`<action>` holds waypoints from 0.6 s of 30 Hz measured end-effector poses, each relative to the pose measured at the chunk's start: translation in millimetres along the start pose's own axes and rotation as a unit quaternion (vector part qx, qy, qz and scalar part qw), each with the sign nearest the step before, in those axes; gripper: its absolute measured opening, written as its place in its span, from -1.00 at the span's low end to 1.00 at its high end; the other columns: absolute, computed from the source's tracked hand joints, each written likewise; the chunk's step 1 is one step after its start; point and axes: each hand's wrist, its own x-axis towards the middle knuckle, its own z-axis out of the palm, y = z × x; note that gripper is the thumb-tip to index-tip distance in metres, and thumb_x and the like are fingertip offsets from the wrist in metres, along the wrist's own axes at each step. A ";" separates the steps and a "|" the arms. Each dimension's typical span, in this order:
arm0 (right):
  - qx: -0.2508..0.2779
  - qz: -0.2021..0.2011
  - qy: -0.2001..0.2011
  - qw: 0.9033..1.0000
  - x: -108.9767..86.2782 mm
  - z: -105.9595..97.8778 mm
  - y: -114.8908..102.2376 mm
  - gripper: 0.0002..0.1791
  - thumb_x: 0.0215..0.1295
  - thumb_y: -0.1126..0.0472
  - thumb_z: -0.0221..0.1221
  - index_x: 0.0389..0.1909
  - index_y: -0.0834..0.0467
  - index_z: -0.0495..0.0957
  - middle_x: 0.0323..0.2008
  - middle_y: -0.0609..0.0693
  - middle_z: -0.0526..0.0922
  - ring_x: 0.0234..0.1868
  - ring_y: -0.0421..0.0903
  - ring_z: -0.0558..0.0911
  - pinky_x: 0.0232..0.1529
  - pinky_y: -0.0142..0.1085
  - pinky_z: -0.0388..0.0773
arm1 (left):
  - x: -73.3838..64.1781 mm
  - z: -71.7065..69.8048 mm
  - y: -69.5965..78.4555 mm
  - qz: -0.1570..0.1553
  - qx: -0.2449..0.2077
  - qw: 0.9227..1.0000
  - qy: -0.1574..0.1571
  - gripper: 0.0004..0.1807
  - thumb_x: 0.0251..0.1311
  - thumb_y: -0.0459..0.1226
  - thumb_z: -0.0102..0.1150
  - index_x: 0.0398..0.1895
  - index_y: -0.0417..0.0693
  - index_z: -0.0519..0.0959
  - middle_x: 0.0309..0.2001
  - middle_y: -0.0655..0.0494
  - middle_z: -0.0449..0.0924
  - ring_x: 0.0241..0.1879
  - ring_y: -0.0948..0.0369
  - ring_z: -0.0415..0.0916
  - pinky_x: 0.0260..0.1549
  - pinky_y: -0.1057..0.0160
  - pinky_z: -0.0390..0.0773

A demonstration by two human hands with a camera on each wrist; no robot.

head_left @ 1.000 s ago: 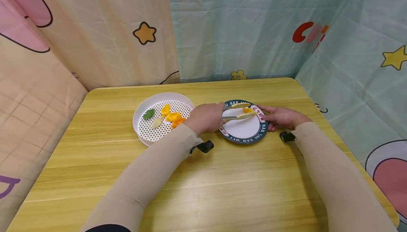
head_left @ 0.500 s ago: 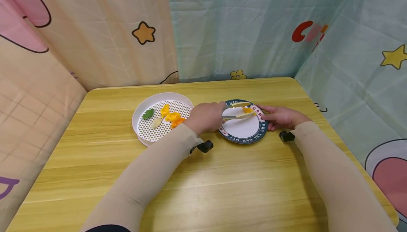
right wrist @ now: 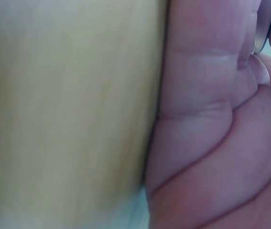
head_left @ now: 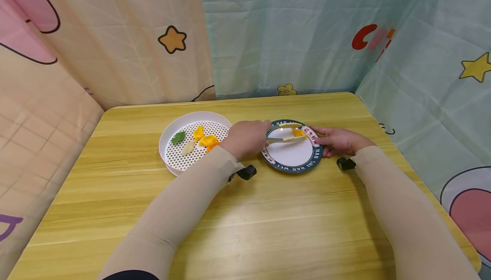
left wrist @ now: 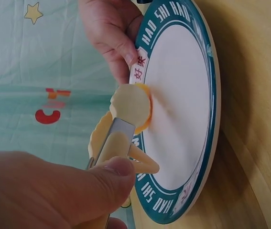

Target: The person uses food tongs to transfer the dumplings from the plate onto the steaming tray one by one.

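Observation:
My left hand [head_left: 247, 138] grips a pair of food tongs [head_left: 284, 140] with cream scalloped tips, reaching over a white plate [head_left: 289, 155] with a dark green lettered rim. Between the spread tips shows a yellow-orange piece [head_left: 298, 132], at the plate's far right rim. In the left wrist view, one round tip [left wrist: 131, 104] largely covers that piece. My right hand [head_left: 340, 140] holds the plate's right edge, thumb on the rim and fingers at its side and underneath. The right wrist view is mostly taken up by curled fingers [right wrist: 197, 124] beside the wooden table.
Left of the plate stands a round white perforated tray [head_left: 164, 148]. In it lie a green leaf-like piece [head_left: 178, 137], a pale piece [head_left: 188, 147] and several yellow to orange pieces [head_left: 208, 141]. My left forearm passes in front of it. Printed curtains [head_left: 287, 37] hang behind the table [head_left: 268, 229].
My left hand and the tongs have shifted slightly left, covering a bit more of the tray's right side. The right hand and plate stay nearly where they were.

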 end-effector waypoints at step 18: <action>0.002 0.005 0.000 1.000 -1.6 0.1 -0.7 -0.22 0.68 -0.01 0.02 0.71 -0.26 -0.17 -0.30 -0.02 0.58 -0.43 -0.16 0.61 -0.26 -0.37 0.68 | 4.0 -0.9 -1.5 0.000 0.019 1.000 0.001 -0.55 0.47 0.01 0.24 0.31 0.11 0.45 0.04 0.13 0.62 -0.14 0.13 0.57 -0.09 0.09 0.68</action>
